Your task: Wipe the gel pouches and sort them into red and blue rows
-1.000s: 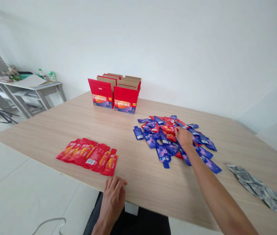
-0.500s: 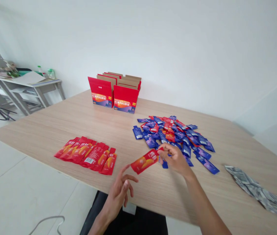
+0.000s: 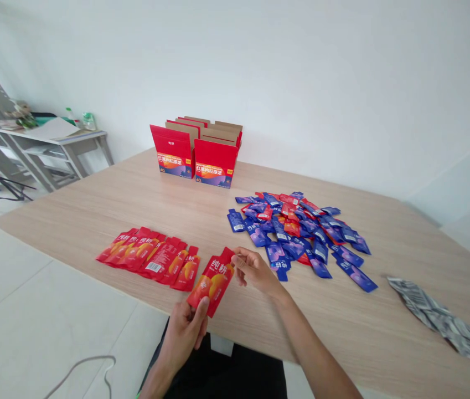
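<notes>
My left hand [image 3: 187, 327] pinches the lower end of a red pouch [image 3: 213, 279] printed with orange fruit, its thumb on the front. The fingertips of my right hand [image 3: 255, 270] are closed at the pouch's upper right edge, below its narrow neck. The pouch is tilted, neck up and to the right, above the table's near edge. Just left of it lies an overlapping row of several red pouches [image 3: 147, 255], one showing its barcode side. Beyond my right hand is a loose heap of blue and red pouches [image 3: 297, 224].
Open red cartons [image 3: 216, 164] stand at the back of the wooden table [image 3: 135, 194], near the white wall. A crumpled grey striped bundle [image 3: 438, 318] lies at the right. Grey desks [image 3: 85, 141] with items stand at the far left, and a cable [image 3: 81, 363] lies on the floor.
The red pouch has moved left and turned more upright. My left hand, open beside it before, now grips its lower end. My right hand has moved left with it.
</notes>
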The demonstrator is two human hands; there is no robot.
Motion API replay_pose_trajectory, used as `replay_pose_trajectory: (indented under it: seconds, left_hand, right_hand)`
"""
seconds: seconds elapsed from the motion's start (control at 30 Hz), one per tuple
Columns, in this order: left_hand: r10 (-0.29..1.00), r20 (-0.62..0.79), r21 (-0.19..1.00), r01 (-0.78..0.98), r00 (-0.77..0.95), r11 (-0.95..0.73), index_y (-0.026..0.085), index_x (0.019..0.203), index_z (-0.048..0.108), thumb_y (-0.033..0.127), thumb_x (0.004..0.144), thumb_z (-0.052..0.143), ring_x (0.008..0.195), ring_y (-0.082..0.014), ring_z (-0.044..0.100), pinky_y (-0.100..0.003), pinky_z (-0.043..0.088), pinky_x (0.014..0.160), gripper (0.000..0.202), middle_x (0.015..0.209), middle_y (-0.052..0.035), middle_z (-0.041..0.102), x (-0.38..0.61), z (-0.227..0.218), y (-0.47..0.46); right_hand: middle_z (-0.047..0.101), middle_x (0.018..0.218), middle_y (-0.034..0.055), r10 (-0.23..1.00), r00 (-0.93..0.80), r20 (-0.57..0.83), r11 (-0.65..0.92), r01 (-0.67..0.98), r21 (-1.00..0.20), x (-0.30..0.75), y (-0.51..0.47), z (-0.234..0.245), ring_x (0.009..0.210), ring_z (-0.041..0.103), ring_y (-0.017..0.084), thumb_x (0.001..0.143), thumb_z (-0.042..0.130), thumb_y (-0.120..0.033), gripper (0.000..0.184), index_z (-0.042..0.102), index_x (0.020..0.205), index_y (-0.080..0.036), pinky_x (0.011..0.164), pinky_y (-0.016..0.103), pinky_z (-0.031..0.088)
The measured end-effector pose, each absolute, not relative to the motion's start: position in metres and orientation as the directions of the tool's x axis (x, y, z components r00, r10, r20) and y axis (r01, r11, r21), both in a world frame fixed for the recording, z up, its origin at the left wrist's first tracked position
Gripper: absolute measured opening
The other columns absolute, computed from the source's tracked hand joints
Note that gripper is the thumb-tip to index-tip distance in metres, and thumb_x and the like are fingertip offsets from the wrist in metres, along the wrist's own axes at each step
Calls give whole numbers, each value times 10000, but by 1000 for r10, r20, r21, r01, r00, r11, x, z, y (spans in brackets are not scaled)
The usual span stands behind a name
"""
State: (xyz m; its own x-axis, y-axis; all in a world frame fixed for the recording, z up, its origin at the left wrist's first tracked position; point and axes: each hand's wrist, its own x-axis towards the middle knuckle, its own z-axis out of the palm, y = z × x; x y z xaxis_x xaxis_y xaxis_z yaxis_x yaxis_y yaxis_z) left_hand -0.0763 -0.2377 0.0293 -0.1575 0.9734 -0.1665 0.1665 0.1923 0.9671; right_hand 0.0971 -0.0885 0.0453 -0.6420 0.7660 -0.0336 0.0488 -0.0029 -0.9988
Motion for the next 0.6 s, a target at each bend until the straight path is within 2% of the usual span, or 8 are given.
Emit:
replay_pose_trajectory:
  seconds: [0.1, 0.2, 0.23, 0.3, 0.4, 0.47, 0.53, 0.6]
  left_hand:
    - [958, -78, 963, 227, -276, 144, 221, 360, 418, 804, 871, 452, 349, -95, 366, -247, 317, 440, 775, 323, -3, 371, -87, 28, -238]
    - [870, 43, 962, 254, -490, 96, 223, 430, 483, 735, 895, 486, 426, -129, 446, -261, 368, 475, 691, 418, -8, 469, -104, 22, -240]
    - [811, 90, 961, 264, -578, 82, 225, 473, 501, 725, 898, 486, 463, -142, 472, -266, 383, 487, 657, 461, -9, 500, -110, 19, -240]
    - [655, 176, 951, 299, -735, 80, 233, 556, 511, 722, 894, 489, 521, -162, 487, -275, 398, 504, 595, 518, 0, 518, -123, 12, -241]
    - [511, 231, 935, 333, -828, 117, 249, 600, 462, 729, 895, 469, 523, -162, 436, -280, 373, 490, 563, 525, 16, 465, -136, -1, -245]
    - [560, 214, 934, 336, -801, 122, 254, 574, 426, 731, 894, 464, 504, -160, 415, -286, 362, 484, 576, 509, 15, 435, -138, -10, -250]
    - [679, 165, 941, 320, -716, 109, 254, 553, 435, 724, 874, 514, 528, -183, 454, -307, 409, 523, 575, 508, 3, 444, -130, -20, -255]
    - [793, 65, 973, 216, -606, 85, 249, 610, 541, 681, 849, 600, 684, -255, 572, -378, 513, 675, 497, 603, -36, 557, -115, -26, -258]
  right_hand:
    - [629, 740, -8, 787, -616, 25, 77, 58, -995, 78, -79, 34, 480, 536, 112, 965, 498, -716, 543, 614, 1054, -193, 438, 228, 410]
    - [687, 971, 57, 802, -534, 267, 433, 212, -876, 48, -63, 30, 739, 631, 151, 1065, 460, -458, 321, 659, 1089, -208, 682, 276, 533]
    - [683, 1059, 69, 756, -557, 344, 559, 276, -782, 36, -56, 29, 876, 643, 171, 1057, 495, -351, 225, 673, 1098, -219, 807, 302, 541]
    - [651, 1193, 77, 630, -674, 386, 720, 321, -615, 9, -41, 28, 1123, 602, 201, 1024, 533, -197, 198, 686, 1140, -244, 985, 340, 502]
    - [623, 1279, 93, 461, -826, 323, 832, 278, -480, -27, -20, 24, 1216, 566, 215, 970, 596, -112, 273, 689, 1197, -233, 1077, 379, 458]
    - [616, 1329, 111, 349, -893, 284, 883, 212, -419, -44, -11, 20, 1226, 566, 227, 940, 630, -98, 297, 698, 1205, -212, 1103, 404, 436]
    - [618, 1355, 119, 277, -918, 284, 904, 150, -400, -52, -3, 18, 1232, 570, 230, 936, 634, -101, 291, 705, 1200, -199, 1117, 412, 420]
    - [648, 1316, 122, 292, -901, 322, 894, 137, -426, -53, 5, 18, 1216, 583, 224, 950, 610, -100, 266, 712, 1180, -186, 1116, 408, 419]
